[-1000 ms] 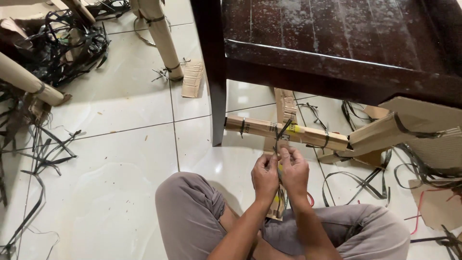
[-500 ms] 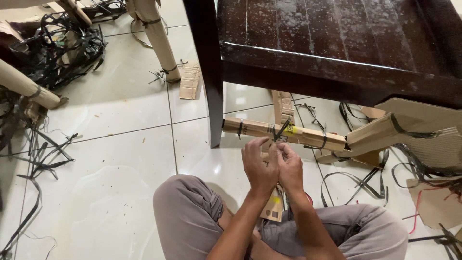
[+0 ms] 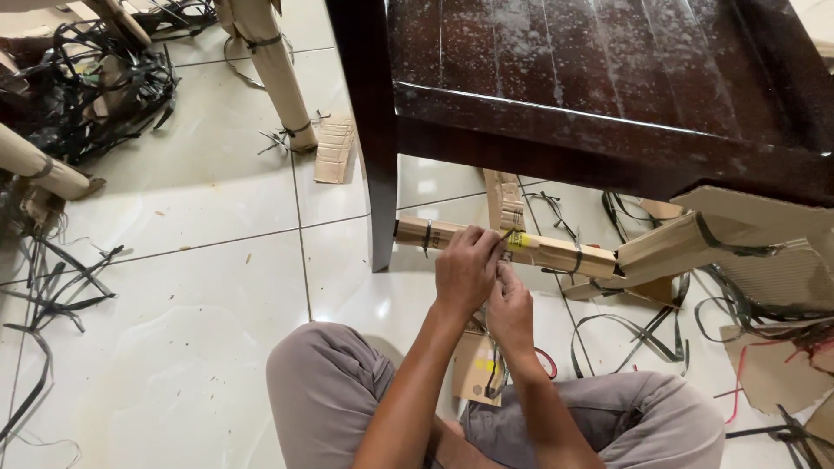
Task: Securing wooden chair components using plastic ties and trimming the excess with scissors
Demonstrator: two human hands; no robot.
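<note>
I sit on the floor in grey trousers, facing a cardboard-wrapped furniture leg (image 3: 556, 254) that lies under a dark wooden table (image 3: 608, 78). My left hand (image 3: 465, 271) is raised to the wrapped leg and pinches a thin black plastic strap (image 3: 504, 234) beside a yellow label. My right hand (image 3: 511, 311) sits just below and behind it, fingers closed around the same strap, which runs down toward my lap. A loose piece of cardboard (image 3: 473, 375) lies between my knees, under my hands.
The table's dark leg (image 3: 375, 174) stands just left of my hands. Cut black straps litter the tiles at right (image 3: 643, 334) and left (image 3: 61, 287), with a big tangle (image 3: 95, 87) at the back left. More cardboard-wrapped legs (image 3: 274, 69) and cardboard scraps (image 3: 334, 152) lie around.
Both hands have risen from my lap to the wrapped leg, pulling the strap up with them. The left hand now reaches the strap at the yellow label.
</note>
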